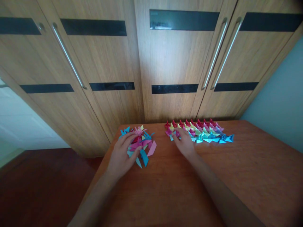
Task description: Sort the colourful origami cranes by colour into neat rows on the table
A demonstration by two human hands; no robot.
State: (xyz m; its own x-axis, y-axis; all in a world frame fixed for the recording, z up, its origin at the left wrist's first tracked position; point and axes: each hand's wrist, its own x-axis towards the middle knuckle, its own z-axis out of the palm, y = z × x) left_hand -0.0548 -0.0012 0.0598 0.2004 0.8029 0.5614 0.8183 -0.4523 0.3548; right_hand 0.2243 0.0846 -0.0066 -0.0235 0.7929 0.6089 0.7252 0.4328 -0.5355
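A loose pile of folded paper cranes (144,146) in pink, blue and pale yellow lies near the table's left edge. My left hand (121,156) rests over the pile's left side, thumb and fingers apart. To the right, small paper cranes stand in neat rows (203,130), running from red at the back through yellow and pink to blue at the front. At the left end of the front rows, my right hand (185,144) has its fingertips close together on a light blue paper crane (172,136). The fingers partly hide that crane and its neighbours.
The brown wooden table (163,189) extends toward me and to the right. Behind it stands a tall wooden wardrobe (170,60) with dark strips and long metal handles (215,53). A pale blue wall (279,104) is on the right; dark floor (47,186) shows at left.
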